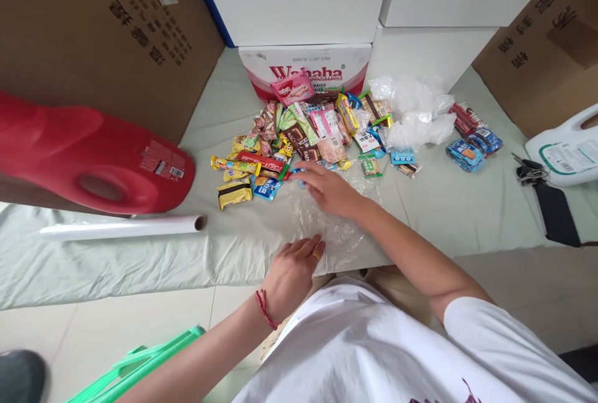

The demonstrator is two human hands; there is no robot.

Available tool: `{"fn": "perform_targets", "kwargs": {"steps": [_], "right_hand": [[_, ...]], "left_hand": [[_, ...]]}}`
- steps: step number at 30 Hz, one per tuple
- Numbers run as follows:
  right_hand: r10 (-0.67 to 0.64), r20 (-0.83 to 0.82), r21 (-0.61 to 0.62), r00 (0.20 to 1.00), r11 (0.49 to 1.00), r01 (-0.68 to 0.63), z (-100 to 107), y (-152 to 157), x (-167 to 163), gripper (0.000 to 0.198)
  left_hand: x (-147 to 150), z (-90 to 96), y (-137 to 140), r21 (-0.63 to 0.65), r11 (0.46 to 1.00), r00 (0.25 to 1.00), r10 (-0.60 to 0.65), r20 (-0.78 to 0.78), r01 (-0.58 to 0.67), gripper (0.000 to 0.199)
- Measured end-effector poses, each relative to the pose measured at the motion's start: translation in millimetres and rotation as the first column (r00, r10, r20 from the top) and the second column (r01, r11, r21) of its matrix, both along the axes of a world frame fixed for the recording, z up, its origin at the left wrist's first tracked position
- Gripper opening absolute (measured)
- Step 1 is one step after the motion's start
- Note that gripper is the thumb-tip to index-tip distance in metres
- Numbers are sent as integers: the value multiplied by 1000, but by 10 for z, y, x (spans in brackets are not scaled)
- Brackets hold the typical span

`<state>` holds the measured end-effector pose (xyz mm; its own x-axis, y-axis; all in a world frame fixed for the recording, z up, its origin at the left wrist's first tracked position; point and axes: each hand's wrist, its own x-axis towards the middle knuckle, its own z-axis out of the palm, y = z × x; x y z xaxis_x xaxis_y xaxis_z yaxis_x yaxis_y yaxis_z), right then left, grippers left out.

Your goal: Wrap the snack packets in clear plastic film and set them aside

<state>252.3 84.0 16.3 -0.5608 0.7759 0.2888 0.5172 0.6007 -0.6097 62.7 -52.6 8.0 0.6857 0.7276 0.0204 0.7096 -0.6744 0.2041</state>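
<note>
A loose pile of small wrapped snacks (303, 135) lies on the cloth-covered table in front of me. My right hand (332, 191) reaches over the pile's near edge, fingers stretched out and a little bent, with a blue packet partly hidden under the fingertips. Beneath that forearm a clear plastic bag (336, 232) is spread flat on the cloth. At the bag's near left edge rests my left hand (293, 269), its fingers extended and lying flat against it. Blue wrapped packets (266, 187) and a yellow packet (234, 194) are just left of my right hand.
Crumpled clear bags (415, 113) and more snack packs (471, 135) lie to the right. A red jug (93, 154) and white roll (126, 227) are at left. A white bottle (570, 147) and keys (532, 172) sit far right. Boxes (308, 63) line the back.
</note>
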Motion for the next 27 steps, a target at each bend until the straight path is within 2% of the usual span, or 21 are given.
{"fn": "perform_targets", "kwargs": {"steps": [2,5,7,9,12,14,17,21,24,26,27], "right_hand": [[-93,-8,5,996,996,93,54,-259,203,39],[30,177,-53,984,998,-21,-26,-767,335,35],[92,281,-68,955,995,-76,-151,-1092,308,46],[83,336,-54,938,996,-69,-278,-1330,236,55],[48,337,-33,940,999,-39,-411,-1495,142,50],[11,327,-25,945,1000,-4,-453,-1533,112,44],[-42,330,-34,943,998,56,-454,-1608,107,45],[-33,294,-110,955,992,68,-395,-1780,210,54],[3,129,-183,992,983,21,-311,-1749,496,40],[-169,15,-193,986,967,168,-224,-1535,822,28],[-352,2,-174,936,922,347,-173,-1363,1010,29]], "left_hand": [[-18,39,71,-100,994,998,56,31,-53,63],[-24,149,203,-190,967,984,177,35,-168,57],[34,272,290,-145,955,966,258,-19,-258,47],[177,398,360,-50,947,946,314,-77,-318,37],[512,466,444,13,963,961,270,-51,-270,29],[715,378,514,-2,974,974,228,0,-228,33],[817,96,643,-68,955,957,289,-25,-290,42],[599,-283,748,5,915,915,403,-28,-403,53],[444,-422,732,55,922,923,384,-3,-384,57],[423,-447,701,56,934,936,353,-6,-352,58],[432,-448,686,51,939,940,340,-8,-339,58]]}}
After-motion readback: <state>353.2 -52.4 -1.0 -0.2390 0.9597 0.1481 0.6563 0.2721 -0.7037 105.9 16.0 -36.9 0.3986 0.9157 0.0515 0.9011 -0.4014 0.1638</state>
